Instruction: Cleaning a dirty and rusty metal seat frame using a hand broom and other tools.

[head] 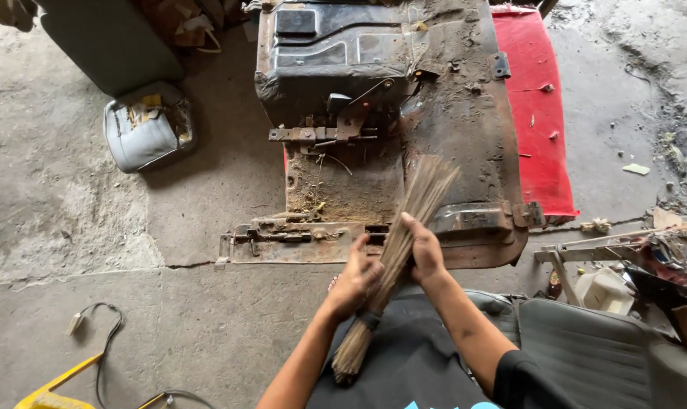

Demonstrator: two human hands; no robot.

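A stick broom (404, 235), a bundle of thin brown twigs bound with a dark band, points up and to the right over a rusty, dirt-covered metal panel (464, 129). My left hand (353, 284) grips the bundle near its lower bound part. My right hand (425, 250) wraps around it higher up, close to the fanned bristles. The bristle tips hover above the sandy patch on the panel. The butt end of the broom hangs over my dark shirt.
A black moulded part (328, 53) sits on the panel's far side, a red sheet (536, 121) lies to its right. A grey seat cushion (146, 125) lies left. Dark seat (586, 348) at lower right, scrap pile (661, 257) right, yellow tool and cable (93, 363) lower left.
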